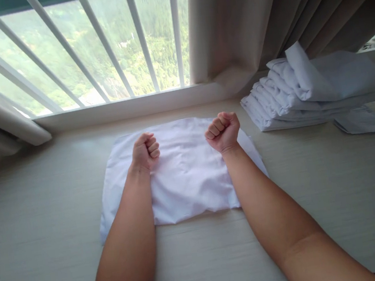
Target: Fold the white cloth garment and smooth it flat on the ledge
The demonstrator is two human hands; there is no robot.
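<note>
A white piece of fabric, flat and lightly wrinkled like a pillowcase, lies on the pale surface in front of me. Over its left part, my left hand is closed in a fist. My right hand, also a fist, is over the upper right part of the fabric. No cloth shows gripped in either fist. Whether the fists press on the fabric or hover just above it, I cannot tell. My forearms cover parts of its left and right sides.
To the right stands a stack of folded white fabric, with a flat greyish folded piece by its base. A barred window is behind the pale ledge. Grey-brown curtains hang at both sides.
</note>
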